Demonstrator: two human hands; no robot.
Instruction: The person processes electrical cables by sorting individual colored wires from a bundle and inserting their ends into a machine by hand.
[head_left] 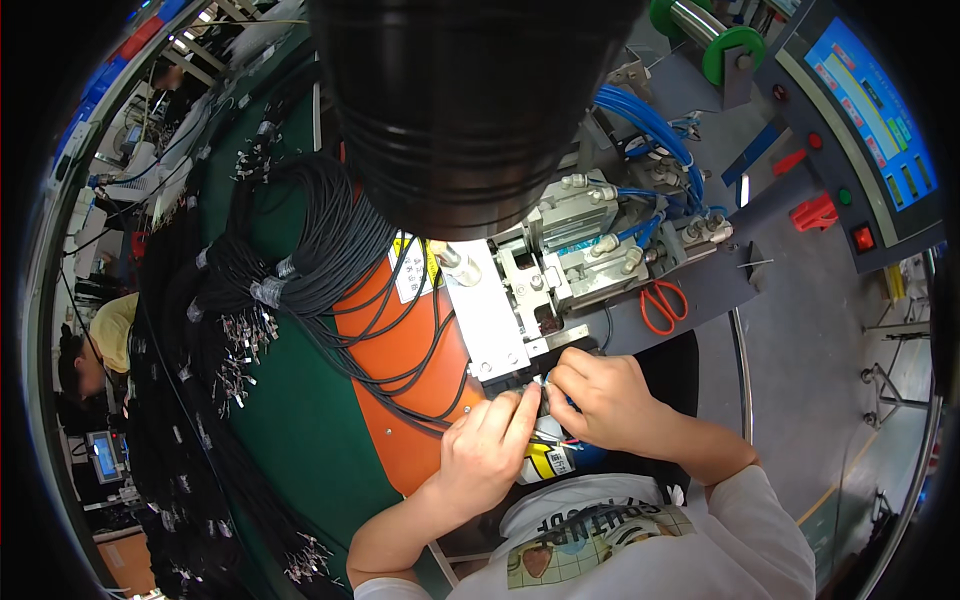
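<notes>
My left hand [490,445] and my right hand [605,395] meet at the front edge of a metal bench machine [500,340], fingertips almost touching. Both are closed in a pinch. A black cable [415,412] runs from the left into my left hand, which grips it near its end. Thin coloured wires [548,436] show just under the fingers. A small pale piece [540,382] sits between the fingertips; its kind is too small to tell. What my right fingers pinch is mostly hidden.
Bundled black cables [330,225] lie across an orange plate [440,350] and green table [310,430]. A big black cylinder [470,110] hangs overhead. Red-handled scissors [663,307], blue hoses [650,125] and a screen panel [865,110] are at the right. Another person [105,340] is far left.
</notes>
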